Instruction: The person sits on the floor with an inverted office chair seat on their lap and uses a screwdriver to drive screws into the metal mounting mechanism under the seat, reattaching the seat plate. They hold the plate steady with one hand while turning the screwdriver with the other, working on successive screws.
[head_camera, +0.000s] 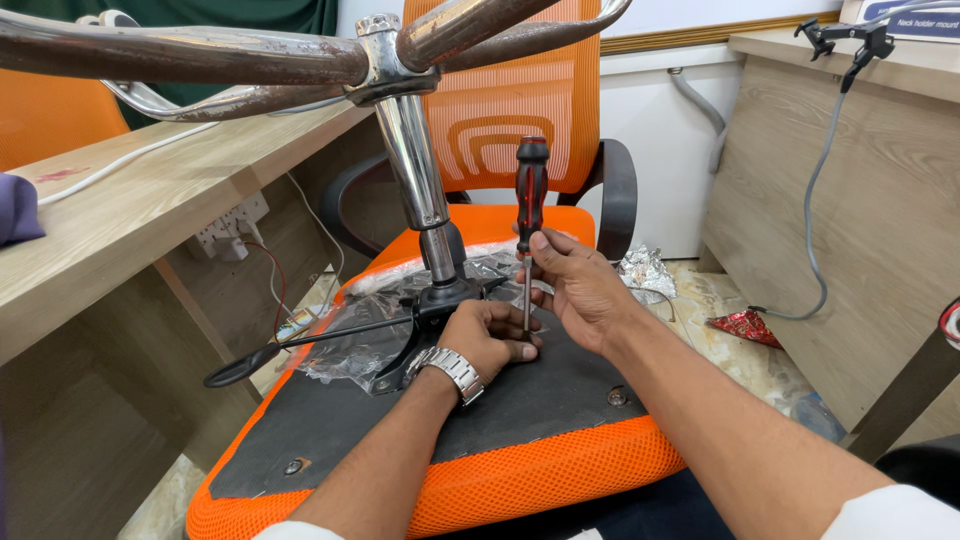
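An overturned office chair seat (520, 400) lies with its black underside facing up, edged in orange mesh padding. A black metal mounting plate (420, 310) sits on that underside, with a chrome gas cylinder (415, 165) rising from it to a rusted chrome star base (250, 55) at the top of the view. A black lever (300, 350) projects from the plate toward the left. Crumpled clear plastic film (350, 345) lies around the plate.

The left hand (490, 340), wearing a metal wristwatch (450, 368), is curled and rests on the seat underside just beside the plate; its fingers are closed around the lower shaft of a screwdriver (529, 215) near the tip. The right hand (575, 285) pinches the shaft higher up, just below the red and black handle, thumb and fingers pressed together on it. The screwdriver stands upright, tip down on the seat underside, to the right of the cylinder.

Two screw heads show on the underside, one near the front left corner (293, 466) and one toward the right (617, 397).

A second orange mesh chair (530, 100) stands behind. A wooden counter (120, 220) runs along the left. Crumpled foil (645, 270) lies on the floor.
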